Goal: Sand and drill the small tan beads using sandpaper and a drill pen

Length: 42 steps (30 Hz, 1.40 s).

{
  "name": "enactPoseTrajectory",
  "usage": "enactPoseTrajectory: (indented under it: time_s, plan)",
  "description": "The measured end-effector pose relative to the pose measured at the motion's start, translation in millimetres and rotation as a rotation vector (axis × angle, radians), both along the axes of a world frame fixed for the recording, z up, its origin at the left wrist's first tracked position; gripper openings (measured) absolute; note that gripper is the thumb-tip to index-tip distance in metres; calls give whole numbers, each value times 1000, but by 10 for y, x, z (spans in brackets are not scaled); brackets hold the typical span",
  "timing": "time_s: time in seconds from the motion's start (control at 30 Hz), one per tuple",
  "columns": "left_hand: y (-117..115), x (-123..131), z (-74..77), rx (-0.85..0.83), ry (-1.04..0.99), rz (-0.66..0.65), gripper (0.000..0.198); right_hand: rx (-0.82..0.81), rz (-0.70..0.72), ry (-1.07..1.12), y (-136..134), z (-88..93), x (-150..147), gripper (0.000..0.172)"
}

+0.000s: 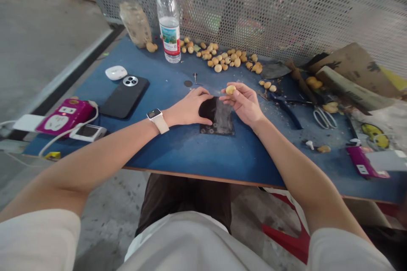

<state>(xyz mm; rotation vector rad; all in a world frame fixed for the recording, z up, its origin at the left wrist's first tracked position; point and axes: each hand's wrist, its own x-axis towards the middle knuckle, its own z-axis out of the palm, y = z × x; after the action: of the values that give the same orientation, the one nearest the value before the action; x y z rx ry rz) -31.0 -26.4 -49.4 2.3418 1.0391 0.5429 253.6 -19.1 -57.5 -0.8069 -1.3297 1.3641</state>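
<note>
The right hand (243, 103) pinches a small tan nut (230, 89) above a dark abrasive sheet (222, 120), which the open left hand (187, 108) presses down, seemingly to pin it in place.

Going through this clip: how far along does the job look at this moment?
Done-looking: a scattered cluster of small tan rounded lumps lies by the perforated metal mesh. In hand: the right hand pinches one tan lump above a black, grey-scuffed sheet that the left hand flattens. Left: perhaps three tan lumps nearby; which are finished, I cannot tell.
</note>
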Motion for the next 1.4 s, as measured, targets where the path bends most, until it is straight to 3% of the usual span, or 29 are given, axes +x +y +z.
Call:
enactPoseTrajectory:
  time_s: [0.53,0.7,0.83,1.2,1.4]
  plan:
    - [-3,-9,7,-10,11,1,105,152,-31,-159,-19,-11,24,68]
    - [-2,-8,8,13,18,-10,105,530,-48,-625,-11,-11,137,35]
    - [3,-3,20,1,50,-3,105,706,-36,-895,19,-1,171,27]
    - [-2,-18,25,-9,58,-11,107,664,-32,-819,81,-67,209,13]
    - [19,0,16,-10,72,-11,106,681,-23,-875,108,-64,191,17]
